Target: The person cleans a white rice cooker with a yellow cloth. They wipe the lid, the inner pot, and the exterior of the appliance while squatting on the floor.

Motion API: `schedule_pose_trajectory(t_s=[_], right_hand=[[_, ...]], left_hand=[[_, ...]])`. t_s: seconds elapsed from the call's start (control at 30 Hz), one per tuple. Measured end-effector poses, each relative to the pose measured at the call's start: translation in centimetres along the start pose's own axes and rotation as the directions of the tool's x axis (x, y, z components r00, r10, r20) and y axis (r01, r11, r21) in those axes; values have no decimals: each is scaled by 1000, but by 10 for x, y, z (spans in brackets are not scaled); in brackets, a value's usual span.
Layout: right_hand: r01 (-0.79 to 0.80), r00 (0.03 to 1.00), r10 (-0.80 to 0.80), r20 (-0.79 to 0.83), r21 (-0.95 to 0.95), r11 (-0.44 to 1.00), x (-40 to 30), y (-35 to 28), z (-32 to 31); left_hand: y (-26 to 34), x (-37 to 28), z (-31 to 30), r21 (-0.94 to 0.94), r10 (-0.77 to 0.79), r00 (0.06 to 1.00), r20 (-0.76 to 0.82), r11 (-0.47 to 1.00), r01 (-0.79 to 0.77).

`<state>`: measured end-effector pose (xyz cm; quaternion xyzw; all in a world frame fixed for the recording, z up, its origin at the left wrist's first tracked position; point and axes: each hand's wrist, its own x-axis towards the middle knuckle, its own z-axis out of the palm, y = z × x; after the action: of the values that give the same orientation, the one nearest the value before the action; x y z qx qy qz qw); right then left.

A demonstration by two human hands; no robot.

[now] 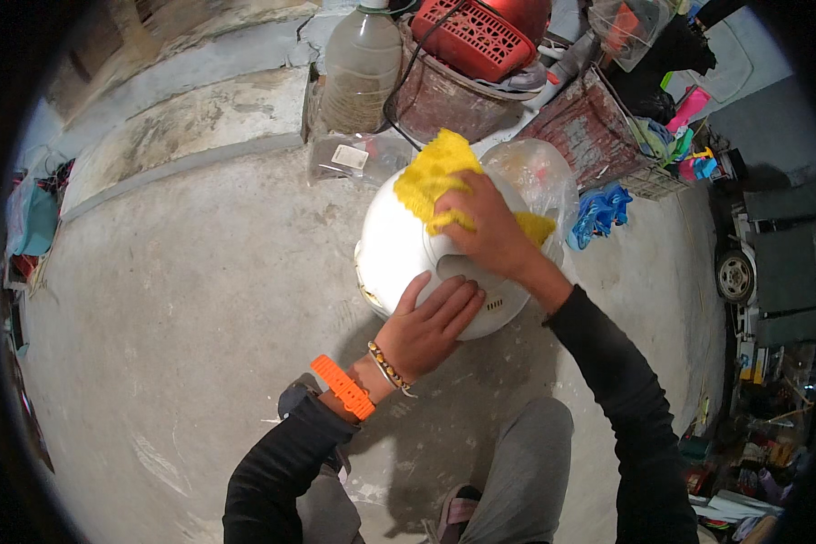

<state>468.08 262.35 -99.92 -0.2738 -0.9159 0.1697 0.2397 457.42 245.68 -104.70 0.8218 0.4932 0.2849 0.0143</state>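
Note:
A rounded white plastic appliance [393, 246] with vent slots in its near side stands on the floor before me. My left hand [432, 330] lies flat on its near edge, thumb spread from the fingers, and holds nothing. Bunched in my right hand [479, 221] is a yellow fluffy cloth [442, 166], pressed to the appliance's top. One end of the cloth sticks out to the right of that hand. Below the right hand there is a grey recess [466, 270] in the top, partly covered by both hands.
Beyond the appliance stand a large plastic bottle [362, 75], a worn bucket [442, 102] topped by a red plastic basket [472, 37], and a filled crate [581, 129]. Clear plastic bags [534, 170] and a blue bundle [598, 214] lie close by. A concrete step [197, 136] runs along the upper left.

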Motion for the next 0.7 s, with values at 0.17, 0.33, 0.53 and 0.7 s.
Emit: schedule_pose_trajectory(t_s=[0.17, 0.33, 0.53, 0.7], right_hand=[[-203, 976, 208, -64, 87, 975, 29, 32, -7], [-212, 966, 223, -132, 91, 973, 31, 60, -3], [154, 988, -154, -7, -51, 987, -3, -29, 13], [-162, 986, 151, -77, -173, 972, 41, 42, -12]], left_hand=[[2, 3, -5, -21, 5, 1000, 14, 1000, -5], [6, 14, -4, -56, 18, 1000, 26, 998, -17], [-3, -6, -4, -12, -1, 1000, 3, 1000, 1], [6, 13, -6, -35, 32, 999, 23, 999, -31]])
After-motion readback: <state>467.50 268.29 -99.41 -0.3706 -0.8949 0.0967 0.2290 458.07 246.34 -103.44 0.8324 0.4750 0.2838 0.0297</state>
